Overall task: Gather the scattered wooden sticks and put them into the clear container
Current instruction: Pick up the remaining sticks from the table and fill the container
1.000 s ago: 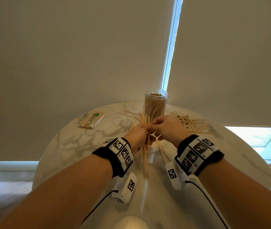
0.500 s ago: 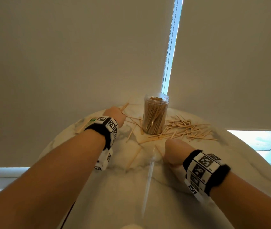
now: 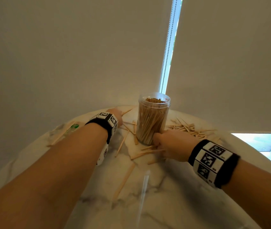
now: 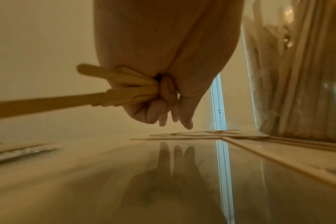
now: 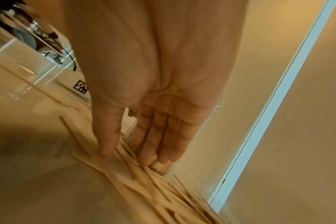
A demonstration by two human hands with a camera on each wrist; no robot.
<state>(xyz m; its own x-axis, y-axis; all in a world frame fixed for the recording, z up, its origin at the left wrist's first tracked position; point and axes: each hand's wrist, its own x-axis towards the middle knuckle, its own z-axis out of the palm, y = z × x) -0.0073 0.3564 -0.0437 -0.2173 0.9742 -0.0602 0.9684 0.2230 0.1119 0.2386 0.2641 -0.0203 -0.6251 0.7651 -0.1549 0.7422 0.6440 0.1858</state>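
A clear jar packed with upright wooden sticks stands at the far middle of the round marble table; its wall fills the right of the left wrist view. My left hand is left of the jar, gripping a small bundle of sticks in its curled fingers just above the tabletop. My right hand reaches to the jar's base with straight fingers touching loose sticks lying there. More sticks lie scattered right of the jar and in front of it.
A wrapped packet with green print lies at the table's left. Closed roller blinds hang right behind the table, with a bead chain in the gap between them. The table's far edge sits close behind the jar.
Both hands, joined around a bundle near the table's middle a second ago, have separated. The left carried sticks to the far left of the jar; the right moved forward to the jar's base.
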